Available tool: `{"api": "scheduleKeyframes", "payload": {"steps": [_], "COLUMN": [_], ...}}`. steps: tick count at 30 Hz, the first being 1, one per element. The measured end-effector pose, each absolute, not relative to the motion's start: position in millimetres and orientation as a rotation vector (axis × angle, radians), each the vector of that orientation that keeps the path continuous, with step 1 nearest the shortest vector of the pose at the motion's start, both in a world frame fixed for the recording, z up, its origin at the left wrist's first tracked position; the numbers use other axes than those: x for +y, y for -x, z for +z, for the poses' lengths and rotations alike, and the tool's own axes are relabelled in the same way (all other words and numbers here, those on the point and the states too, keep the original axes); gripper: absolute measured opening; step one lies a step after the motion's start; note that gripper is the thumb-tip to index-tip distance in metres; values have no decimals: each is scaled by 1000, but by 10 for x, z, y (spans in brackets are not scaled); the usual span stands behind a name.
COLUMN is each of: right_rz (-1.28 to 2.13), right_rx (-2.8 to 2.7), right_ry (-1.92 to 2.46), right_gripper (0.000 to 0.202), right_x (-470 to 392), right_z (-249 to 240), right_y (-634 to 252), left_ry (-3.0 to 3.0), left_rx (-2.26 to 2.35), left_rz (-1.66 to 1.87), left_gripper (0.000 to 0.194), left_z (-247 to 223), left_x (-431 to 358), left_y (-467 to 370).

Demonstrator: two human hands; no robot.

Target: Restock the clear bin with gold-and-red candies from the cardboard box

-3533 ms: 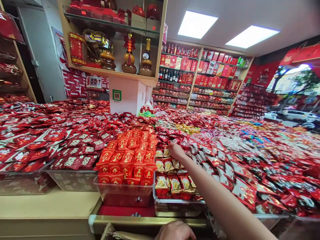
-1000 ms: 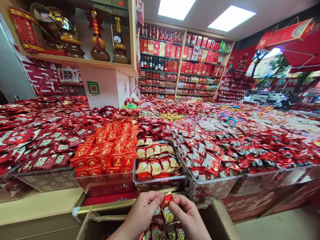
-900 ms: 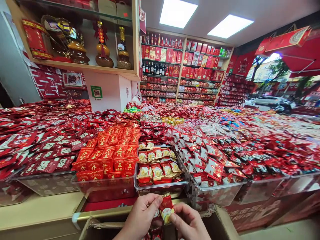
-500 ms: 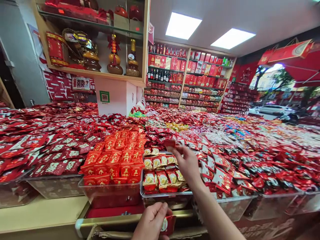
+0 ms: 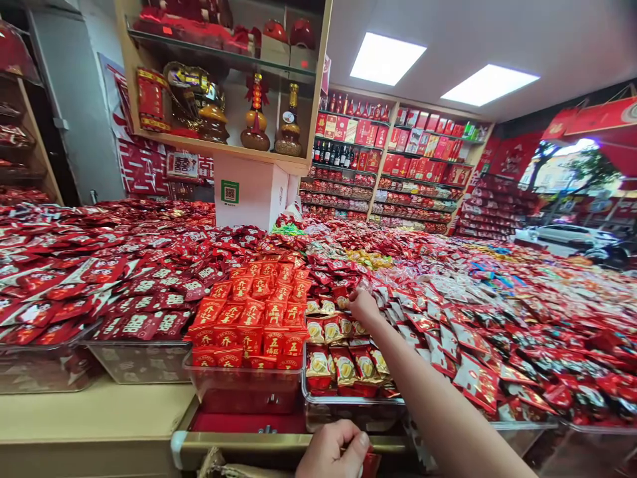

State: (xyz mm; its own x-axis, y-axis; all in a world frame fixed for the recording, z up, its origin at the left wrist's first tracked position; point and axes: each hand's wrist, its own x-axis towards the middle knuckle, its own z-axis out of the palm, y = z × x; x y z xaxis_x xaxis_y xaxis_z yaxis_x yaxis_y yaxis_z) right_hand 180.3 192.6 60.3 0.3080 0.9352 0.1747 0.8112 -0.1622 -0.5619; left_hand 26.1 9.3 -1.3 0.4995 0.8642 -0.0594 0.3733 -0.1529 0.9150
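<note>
A broad tabletop [image 5: 99, 411] carries heaps of red sweets. Near its front edge sits a clear plastic tray [image 5: 348, 408] of red-and-yellow wrapped candies [image 5: 343, 362]. The right hand [image 5: 365, 307] reaches to the tray's far end, fingers pinching a small red packet [image 5: 341, 292]. At the bottom edge, the left hand [image 5: 332, 453] grips another red candy packet [image 5: 370, 463].

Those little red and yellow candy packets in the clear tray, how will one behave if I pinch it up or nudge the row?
Each candy packet looks small and puffy, so probably light and soft. The glossy film may be slippery. They overlap loosely in the clear tray, so a nudge from the right hand would likely shift its neighbours.
</note>
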Motion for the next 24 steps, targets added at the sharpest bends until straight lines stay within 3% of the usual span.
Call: {"api": "scheduleKeyframes", "payload": {"steps": [5,15,24], "right_rz": [243,312,378], "right_rx": [-1537,-1661,-1731], "right_ry": [2042,2133,2323], "right_gripper": [25,12,13], "right_x": [1923,1908,1903], "right_z": [593,635,786], "right_y": [-1810,-1825,-1822], "left_ry": [-1683,-1611,-1681], "left_rx": [1027,1004,1012], "left_rz": [612,612,585], "left_gripper": [32,29,32], "left_z": [8,-16,26], "left_x": [59,52,51], "left_y": [-272,-282,-276]}}
